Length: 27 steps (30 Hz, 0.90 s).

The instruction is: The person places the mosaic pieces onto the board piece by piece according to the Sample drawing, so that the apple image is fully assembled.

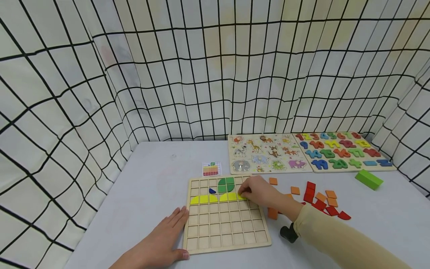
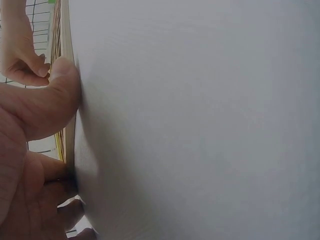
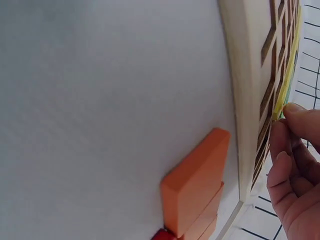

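Observation:
A wooden grid board (image 1: 231, 249) lies on the white table. My left hand (image 1: 161, 237) rests flat along the board's left edge, fingers straight and thumb near the lower corner. With thumb and forefinger, my right hand (image 1: 258, 191) pinches a yellow tile (image 1: 240, 196) at the right end of the yellow row; the fingertips partly cover it. Other yellow tiles (image 1: 203, 199) sit in that same row, some with rounded corners. Above them are green tiles (image 1: 226, 185) in a rounded group, and a small dark blue piece (image 1: 212, 191) lies tilted beside these.
Orange tiles (image 3: 197, 182) and red tiles (image 1: 309, 192) lie loose right of the board. A pattern card (image 1: 211, 169) is behind it. Farther back lie an animal puzzle (image 1: 268, 153), a number puzzle (image 1: 342, 151) and a green block (image 1: 368, 179). Black netting surrounds the table.

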### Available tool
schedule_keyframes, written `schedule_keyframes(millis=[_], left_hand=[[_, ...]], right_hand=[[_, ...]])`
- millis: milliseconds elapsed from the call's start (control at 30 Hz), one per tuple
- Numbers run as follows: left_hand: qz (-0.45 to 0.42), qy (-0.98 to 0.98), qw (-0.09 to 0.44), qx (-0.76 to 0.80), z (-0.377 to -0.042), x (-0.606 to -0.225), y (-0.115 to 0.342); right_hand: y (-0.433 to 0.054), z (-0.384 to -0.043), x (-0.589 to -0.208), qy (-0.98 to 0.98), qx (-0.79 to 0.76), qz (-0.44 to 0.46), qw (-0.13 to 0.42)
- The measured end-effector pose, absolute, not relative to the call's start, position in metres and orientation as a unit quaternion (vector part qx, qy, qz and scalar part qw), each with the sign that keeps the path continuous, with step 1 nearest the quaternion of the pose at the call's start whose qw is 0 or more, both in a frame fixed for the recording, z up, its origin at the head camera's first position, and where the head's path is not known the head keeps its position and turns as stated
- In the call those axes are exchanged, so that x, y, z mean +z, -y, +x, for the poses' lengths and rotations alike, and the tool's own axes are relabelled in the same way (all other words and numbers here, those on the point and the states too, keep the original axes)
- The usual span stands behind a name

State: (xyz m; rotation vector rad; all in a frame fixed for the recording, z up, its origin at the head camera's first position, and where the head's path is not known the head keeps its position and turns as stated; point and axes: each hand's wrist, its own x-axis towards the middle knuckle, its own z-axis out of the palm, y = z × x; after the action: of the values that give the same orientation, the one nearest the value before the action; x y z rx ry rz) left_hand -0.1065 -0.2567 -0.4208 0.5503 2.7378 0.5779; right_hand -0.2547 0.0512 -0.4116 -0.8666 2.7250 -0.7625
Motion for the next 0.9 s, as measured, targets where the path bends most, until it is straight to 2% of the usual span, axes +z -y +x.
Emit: schedule_keyframes(millis=[133, 333, 633, 900], left_hand=[[0.191, -0.950, 0.145, 0.200, -0.107, -0.420, 0.257], [0.189, -0.949, 0.145, 0.205, -0.106, -0.419, 0.257], [0.189, -0.950, 0.146, 0.200, -0.107, -0.418, 0.256], [0.187, -0.950, 0.147, 0.201, -0.106, -0.419, 0.255]], right_hand=[[-0.051, -0.253, -0.407, -0.912, -0.251, -0.310, 0.092], [-0.062, -0.255, -0.397, -0.914, -0.269, -0.290, 0.093], [-0.119, -0.279, -0.382, -0.932, -0.264, -0.233, 0.084], [-0.153, -0.296, -0.394, -0.947, -0.229, -0.211, 0.080]])
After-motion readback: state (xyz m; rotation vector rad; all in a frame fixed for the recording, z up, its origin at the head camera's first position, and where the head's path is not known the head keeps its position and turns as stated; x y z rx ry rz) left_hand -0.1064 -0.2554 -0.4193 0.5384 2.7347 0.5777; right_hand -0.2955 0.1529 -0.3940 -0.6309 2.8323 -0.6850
